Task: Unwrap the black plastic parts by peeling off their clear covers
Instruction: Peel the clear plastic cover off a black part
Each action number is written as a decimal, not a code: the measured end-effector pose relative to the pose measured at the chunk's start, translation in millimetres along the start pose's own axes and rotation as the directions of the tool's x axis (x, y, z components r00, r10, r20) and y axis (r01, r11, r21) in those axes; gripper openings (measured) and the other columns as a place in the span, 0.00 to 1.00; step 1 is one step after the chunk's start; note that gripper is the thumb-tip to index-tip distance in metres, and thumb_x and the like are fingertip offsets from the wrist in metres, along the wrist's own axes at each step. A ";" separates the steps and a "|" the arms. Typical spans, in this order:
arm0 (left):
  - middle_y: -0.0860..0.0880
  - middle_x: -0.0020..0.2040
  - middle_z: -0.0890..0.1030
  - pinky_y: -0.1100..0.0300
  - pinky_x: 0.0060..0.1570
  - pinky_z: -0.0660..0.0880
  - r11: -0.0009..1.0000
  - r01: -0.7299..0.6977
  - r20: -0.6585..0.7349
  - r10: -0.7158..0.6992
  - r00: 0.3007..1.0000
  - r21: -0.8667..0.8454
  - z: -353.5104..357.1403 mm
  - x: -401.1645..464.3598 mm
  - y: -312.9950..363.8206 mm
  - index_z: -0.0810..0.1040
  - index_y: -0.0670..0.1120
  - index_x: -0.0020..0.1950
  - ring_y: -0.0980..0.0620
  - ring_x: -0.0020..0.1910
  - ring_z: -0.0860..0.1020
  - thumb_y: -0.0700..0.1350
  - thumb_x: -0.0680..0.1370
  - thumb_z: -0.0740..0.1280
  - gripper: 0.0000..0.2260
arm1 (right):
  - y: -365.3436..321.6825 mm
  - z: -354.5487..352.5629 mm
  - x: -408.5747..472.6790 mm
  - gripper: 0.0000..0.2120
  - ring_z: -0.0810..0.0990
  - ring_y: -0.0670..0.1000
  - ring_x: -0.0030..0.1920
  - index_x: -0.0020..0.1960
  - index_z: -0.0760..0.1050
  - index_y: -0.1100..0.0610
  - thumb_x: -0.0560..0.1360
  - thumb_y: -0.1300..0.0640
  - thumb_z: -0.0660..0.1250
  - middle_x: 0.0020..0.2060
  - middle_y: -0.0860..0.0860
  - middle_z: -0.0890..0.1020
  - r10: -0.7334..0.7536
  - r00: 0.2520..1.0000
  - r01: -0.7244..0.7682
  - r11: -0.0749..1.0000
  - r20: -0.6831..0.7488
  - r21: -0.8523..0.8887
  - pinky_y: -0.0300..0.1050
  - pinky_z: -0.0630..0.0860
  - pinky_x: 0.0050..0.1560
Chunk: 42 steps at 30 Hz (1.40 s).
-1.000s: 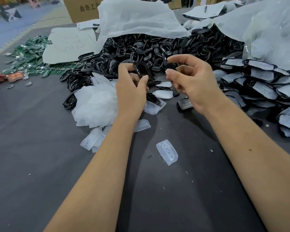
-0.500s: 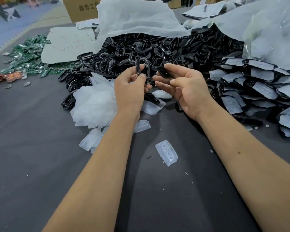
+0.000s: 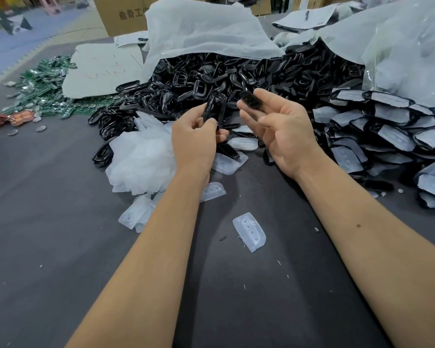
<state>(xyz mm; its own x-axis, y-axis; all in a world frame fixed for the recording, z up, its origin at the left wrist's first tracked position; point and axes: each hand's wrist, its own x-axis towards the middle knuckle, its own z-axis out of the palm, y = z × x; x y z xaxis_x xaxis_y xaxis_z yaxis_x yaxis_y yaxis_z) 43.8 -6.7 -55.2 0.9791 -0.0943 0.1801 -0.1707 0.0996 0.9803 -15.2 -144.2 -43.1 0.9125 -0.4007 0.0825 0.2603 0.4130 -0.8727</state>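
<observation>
Fingers (image 3: 209,123) of both hands each pinching 1 black part (image 3: 249,99) above dark table (image 3: 60,247)

a glossy black loop-shaped part (image 3: 212,106) stands nearly upright, pinched at its lower end. just right of it a small black slotted part (image 3: 250,99) lies tilted across fingertips. behind both, a big heap of bare black parts (image 3: 236,76) spreads toward the table's far edge. wrapped parts (image 3: 387,121) stack along the right edge. peeled clear covers (image 3: 249,231) lie scattered mid-table, more bunched in a pile (image 3: 141,159).
</observation>
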 end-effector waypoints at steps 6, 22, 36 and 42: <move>0.48 0.36 0.79 0.60 0.39 0.80 1.000 0.003 -0.033 -0.002 0.999 0.011 -0.4 0.7 -1.6 0.85 0.44 0.58 0.53 0.32 0.81 0.30 0.78 0.63 0.16 | -1.7 -0.3 -3.9 0.18 0.86 0.61 0.59 0.68 0.73 0.72 0.79 0.78 0.60 0.62 0.70 0.80 -0.043 0.998 0.041 0.998 0.051 0.047 0.44 0.83 0.56; 0.43 0.37 0.78 0.61 0.36 0.78 0.999 0.029 -0.101 -0.027 0.994 0.015 -2.4 3.8 -1.6 0.81 0.41 0.59 0.53 0.30 0.81 0.30 0.77 0.64 0.14 | 8.9 -1.5 -6.5 0.11 0.79 0.46 0.29 0.51 0.84 0.64 0.80 0.74 0.64 0.33 0.55 0.83 0.116 0.980 -0.037 0.904 0.162 -0.426 0.35 0.75 0.30; 0.49 0.32 0.81 0.58 0.37 0.78 0.996 0.072 -0.007 -0.072 0.997 0.052 -3.6 0.8 -0.1 0.83 0.43 0.44 0.51 0.30 0.81 0.31 0.77 0.66 0.09 | 12.5 0.7 -9.8 0.08 0.87 0.59 0.33 0.47 0.78 0.66 0.75 0.67 0.77 0.34 0.61 0.86 -0.087 0.996 0.075 0.946 -0.025 -0.314 0.43 0.82 0.32; 0.45 0.36 0.82 0.61 0.36 0.78 0.996 0.071 0.050 -0.073 0.996 0.050 -4.5 -1.5 2.4 0.83 0.42 0.46 0.52 0.31 0.82 0.30 0.77 0.64 0.10 | 11.7 -0.2 -8.5 0.05 0.86 0.55 0.30 0.44 0.80 0.64 0.77 0.66 0.75 0.33 0.59 0.86 -0.104 0.993 0.082 0.956 -0.064 -0.282 0.39 0.80 0.30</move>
<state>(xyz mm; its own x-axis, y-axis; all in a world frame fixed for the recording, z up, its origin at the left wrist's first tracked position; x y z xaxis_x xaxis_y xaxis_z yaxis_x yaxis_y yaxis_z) 42.5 -1.8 -53.5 0.9823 -0.1506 0.1119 -0.1066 0.0426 0.9934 -20.0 -136.2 -54.2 0.8586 -0.4928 0.1416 0.2345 0.1319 -0.9631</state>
